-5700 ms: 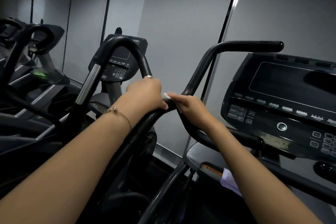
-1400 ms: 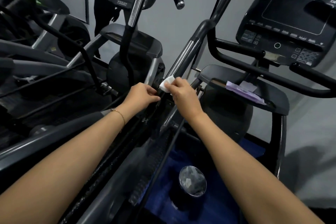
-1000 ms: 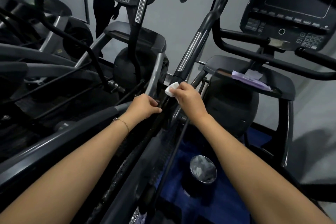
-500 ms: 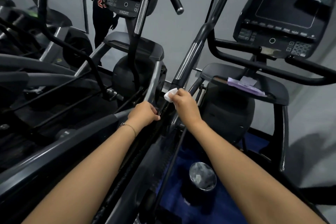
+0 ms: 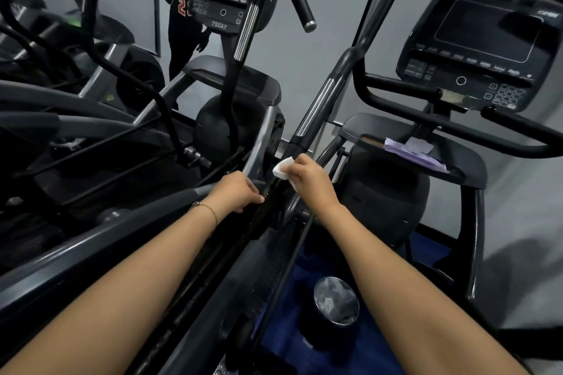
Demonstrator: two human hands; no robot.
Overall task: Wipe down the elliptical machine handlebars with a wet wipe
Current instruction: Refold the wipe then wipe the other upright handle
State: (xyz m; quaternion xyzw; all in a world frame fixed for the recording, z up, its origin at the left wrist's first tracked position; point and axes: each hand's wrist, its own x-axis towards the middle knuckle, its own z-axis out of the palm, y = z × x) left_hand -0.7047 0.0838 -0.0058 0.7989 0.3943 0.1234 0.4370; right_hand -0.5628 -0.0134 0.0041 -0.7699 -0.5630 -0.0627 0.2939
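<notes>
The elliptical handlebar (image 5: 316, 106) climbs up and away from the right hand (image 5: 310, 181), which pinches a white wet wipe (image 5: 281, 168) against the bar's lower end. Just left, the left hand (image 5: 236, 193) grips the same bar lower down. Right of both hands are the console (image 5: 484, 49) and a purple packet (image 5: 411, 154) on a tray (image 5: 365, 128). Beneath the right forearm is a shiny-lidded container (image 5: 336, 303), its contents indistinct.

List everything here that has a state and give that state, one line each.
wet wipe: pinched, pressed against the handlebar low on its shaft.
right hand: pinches the wet wipe.
left hand: grips the handlebar below the wet wipe.
console: screen dark.
wipe packet: lies on the tray.
</notes>
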